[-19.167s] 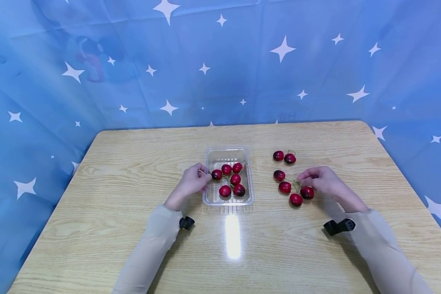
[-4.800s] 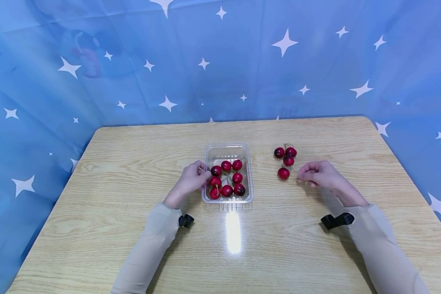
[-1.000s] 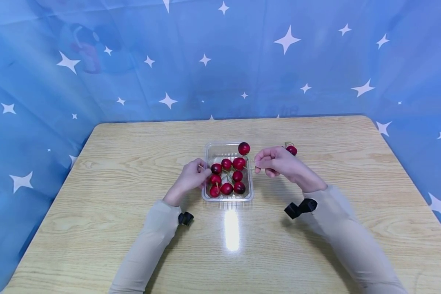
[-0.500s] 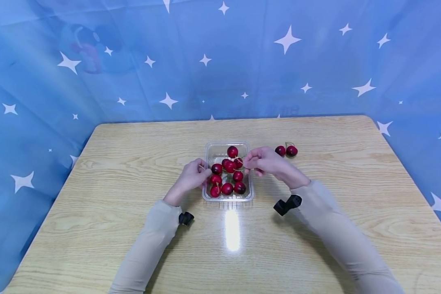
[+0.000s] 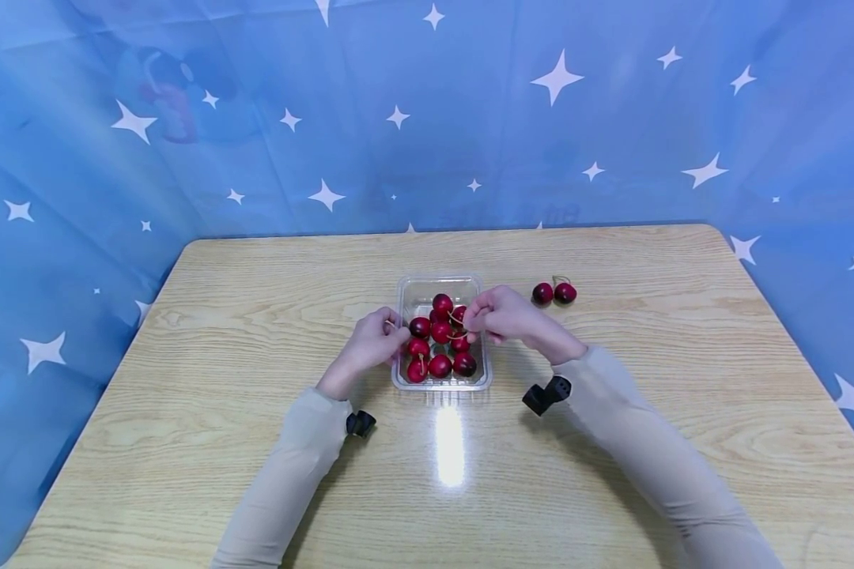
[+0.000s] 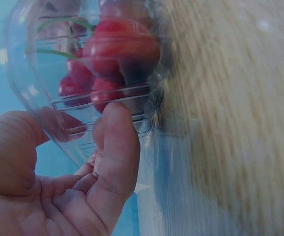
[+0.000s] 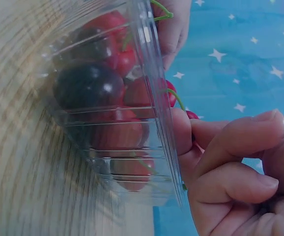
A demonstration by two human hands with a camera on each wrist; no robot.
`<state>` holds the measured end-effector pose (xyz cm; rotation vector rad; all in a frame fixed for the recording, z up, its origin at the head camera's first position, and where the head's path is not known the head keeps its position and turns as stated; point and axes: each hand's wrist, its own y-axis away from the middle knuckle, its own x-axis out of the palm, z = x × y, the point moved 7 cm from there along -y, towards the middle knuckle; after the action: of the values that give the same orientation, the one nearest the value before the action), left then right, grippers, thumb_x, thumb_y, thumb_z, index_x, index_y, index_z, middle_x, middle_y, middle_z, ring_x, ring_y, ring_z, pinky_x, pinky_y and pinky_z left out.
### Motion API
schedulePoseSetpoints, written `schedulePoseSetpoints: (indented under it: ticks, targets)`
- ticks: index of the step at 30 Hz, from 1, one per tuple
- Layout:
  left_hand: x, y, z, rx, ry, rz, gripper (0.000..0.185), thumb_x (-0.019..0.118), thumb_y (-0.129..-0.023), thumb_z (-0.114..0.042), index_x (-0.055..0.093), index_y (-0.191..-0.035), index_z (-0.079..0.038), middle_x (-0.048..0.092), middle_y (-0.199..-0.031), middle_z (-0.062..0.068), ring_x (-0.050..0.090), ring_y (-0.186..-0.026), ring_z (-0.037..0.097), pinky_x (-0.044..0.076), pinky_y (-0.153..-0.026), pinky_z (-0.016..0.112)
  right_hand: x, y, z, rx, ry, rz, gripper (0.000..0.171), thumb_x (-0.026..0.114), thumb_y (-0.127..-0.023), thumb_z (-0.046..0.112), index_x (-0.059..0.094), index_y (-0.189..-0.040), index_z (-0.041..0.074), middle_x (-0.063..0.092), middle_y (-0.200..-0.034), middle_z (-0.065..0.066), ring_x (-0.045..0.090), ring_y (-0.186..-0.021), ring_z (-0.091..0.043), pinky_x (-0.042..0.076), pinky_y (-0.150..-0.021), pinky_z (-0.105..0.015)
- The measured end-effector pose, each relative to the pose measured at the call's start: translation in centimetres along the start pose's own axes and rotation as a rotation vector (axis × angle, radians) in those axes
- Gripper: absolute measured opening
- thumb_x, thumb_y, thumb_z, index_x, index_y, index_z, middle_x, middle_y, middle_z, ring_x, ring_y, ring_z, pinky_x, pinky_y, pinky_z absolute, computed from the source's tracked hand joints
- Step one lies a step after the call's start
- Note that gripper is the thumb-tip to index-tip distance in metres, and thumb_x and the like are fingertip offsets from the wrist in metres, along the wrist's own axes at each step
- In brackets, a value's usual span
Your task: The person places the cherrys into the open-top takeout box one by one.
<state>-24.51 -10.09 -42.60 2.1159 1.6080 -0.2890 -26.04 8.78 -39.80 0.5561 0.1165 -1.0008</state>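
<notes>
A clear, ribbed plastic tray [image 5: 478,378], rectangular with rounded corners, sits on the pale wood-grain table [image 5: 256,442] and serves as the landmark. Glossy round red cherries [image 5: 439,366] with thin green stems fill it. The left hand [image 5: 370,348] rests against the tray's left wall, thumb and fingers curled onto the rim. The right hand [image 5: 501,316] hovers over the tray's right edge, fingertips pinching the stems of a pair of cherries [image 5: 442,305] hanging just above those inside. Two more cherries [image 5: 553,293] lie together on the table right of the tray. Behind the tray, past the table's rounded corners, hangs a smooth blue curtain [image 5: 612,118] printed with white stars.
</notes>
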Motion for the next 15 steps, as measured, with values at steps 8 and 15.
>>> schedulePoseSetpoints:
  ticks: [8,15]
  targets:
    - [-0.1,0.0,0.1,-0.008,0.002,0.001,0.011,0.053,-0.089,-0.008,0.051,-0.096,-0.001,0.048,-0.063,0.002,0.054,-0.052,0.013,0.054,-0.052,0.027,0.4,-0.8,0.2,0.004,0.105,-0.033,0.008,0.057,-0.087,0.002,0.062,-0.088,-0.004,0.065,-0.069,-0.007,0.041,-0.039,-0.007,0.035,-0.041,-0.019]
    - [-0.1,0.0,0.1,0.001,-0.01,0.003,0.011,0.053,-0.089,-0.009,0.051,-0.096,-0.001,0.05,-0.063,0.003,0.054,-0.052,0.012,0.053,-0.051,0.027,0.7,-1.2,0.5,-0.019,0.175,-0.06,0.007,0.056,-0.085,-0.001,0.063,-0.083,-0.003,0.066,-0.068,-0.009,0.043,-0.037,-0.007,0.037,-0.039,-0.018]
